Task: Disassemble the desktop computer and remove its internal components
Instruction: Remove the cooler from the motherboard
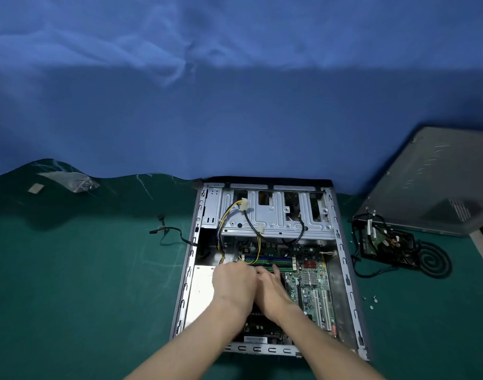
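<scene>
An open desktop computer case (344, 259) lies flat on the green mat, its green motherboard (314, 286) exposed. Memory sticks (273, 261) run across the board just beyond my fingers. A silver drive cage (270, 215) fills the far end, with yellow and black power cables (235, 212) draped over it. Both my hands are inside the case, side by side over the board's middle. My left hand (233, 283) has its fingers curled downward near the memory slots; what they grip is hidden. My right hand (273, 292) lies with fingers extended toward the sticks.
The removed grey side panel (437, 182) leans at the far right. A detached component with tangled black cables (385, 245) lies beside the case, with loose screws (372, 301) near it. A loose cable (171, 231) lies left of the case, a plastic bag (76, 182) at far left.
</scene>
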{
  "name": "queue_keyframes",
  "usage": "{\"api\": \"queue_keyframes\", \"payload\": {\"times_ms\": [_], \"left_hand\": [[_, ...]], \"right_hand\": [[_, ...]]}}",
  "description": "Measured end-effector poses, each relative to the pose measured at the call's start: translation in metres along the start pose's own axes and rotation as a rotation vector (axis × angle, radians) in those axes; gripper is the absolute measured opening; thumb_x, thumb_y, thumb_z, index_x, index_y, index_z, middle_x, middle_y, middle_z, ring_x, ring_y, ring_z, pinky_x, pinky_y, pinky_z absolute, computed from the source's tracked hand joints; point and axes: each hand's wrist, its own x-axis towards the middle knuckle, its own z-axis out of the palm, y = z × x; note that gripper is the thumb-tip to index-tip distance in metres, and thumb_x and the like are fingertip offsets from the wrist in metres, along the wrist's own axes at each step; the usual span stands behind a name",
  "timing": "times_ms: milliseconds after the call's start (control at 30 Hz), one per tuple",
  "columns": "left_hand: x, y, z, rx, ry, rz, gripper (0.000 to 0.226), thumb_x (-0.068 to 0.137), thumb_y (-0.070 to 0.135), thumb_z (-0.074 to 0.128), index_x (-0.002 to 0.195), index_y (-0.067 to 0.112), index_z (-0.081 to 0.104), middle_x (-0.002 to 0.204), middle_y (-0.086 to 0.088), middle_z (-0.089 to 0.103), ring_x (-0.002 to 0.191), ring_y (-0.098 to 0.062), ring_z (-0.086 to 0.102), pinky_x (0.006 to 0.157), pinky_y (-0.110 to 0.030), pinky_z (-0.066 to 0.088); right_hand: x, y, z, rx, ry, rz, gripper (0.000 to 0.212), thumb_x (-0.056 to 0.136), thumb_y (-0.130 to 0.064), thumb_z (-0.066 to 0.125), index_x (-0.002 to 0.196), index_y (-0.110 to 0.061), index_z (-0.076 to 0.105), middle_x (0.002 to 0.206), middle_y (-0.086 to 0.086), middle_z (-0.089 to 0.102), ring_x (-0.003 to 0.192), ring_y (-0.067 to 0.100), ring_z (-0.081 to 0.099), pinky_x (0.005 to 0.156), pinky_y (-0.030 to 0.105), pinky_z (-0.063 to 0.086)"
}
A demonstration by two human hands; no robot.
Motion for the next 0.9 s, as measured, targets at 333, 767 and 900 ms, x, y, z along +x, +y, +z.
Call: {"api": "queue_keyframes", "payload": {"times_ms": [333, 767, 900], "left_hand": [[0.015, -0.034, 0.002, -0.541, -0.198, -0.214, 0.024, 0.098, 0.032, 0.045, 0.101, 0.011, 0.057, 0.115, -0.011, 0.061, 0.103, -0.027, 0.061, 0.080, -0.033, 0.047], [0.013, -0.021, 0.003, 0.034, 0.053, 0.142, 0.020, 0.095, 0.011, 0.048, 0.110, 0.013, 0.062, 0.112, -0.005, 0.063, 0.103, -0.026, 0.062, 0.071, -0.032, 0.039], [0.017, -0.024, 0.004, -0.472, -0.208, -0.260, 0.031, 0.096, 0.028, 0.047, 0.122, 0.012, 0.051, 0.128, -0.010, 0.054, 0.115, -0.026, 0.055, 0.086, -0.033, 0.045]], "right_hand": [[-0.003, -0.001, -0.002, -0.104, 0.000, -0.026, 0.034, 0.097, -0.016, 0.048, 0.131, -0.014, 0.053, 0.116, 0.012, 0.063, 0.128, 0.024, 0.040, 0.117, 0.052, 0.003], [0.000, -0.001, -0.002, -0.092, -0.020, -0.025, 0.027, 0.094, -0.001, 0.040, 0.106, -0.015, 0.060, 0.108, 0.009, 0.063, 0.120, 0.024, 0.044, 0.115, 0.055, 0.006], [0.002, -0.002, 0.005, -0.166, 0.017, -0.026, 0.044, 0.089, 0.002, 0.051, 0.130, -0.014, 0.054, 0.114, 0.011, 0.064, 0.130, 0.023, 0.038, 0.116, 0.055, 0.005]]}}
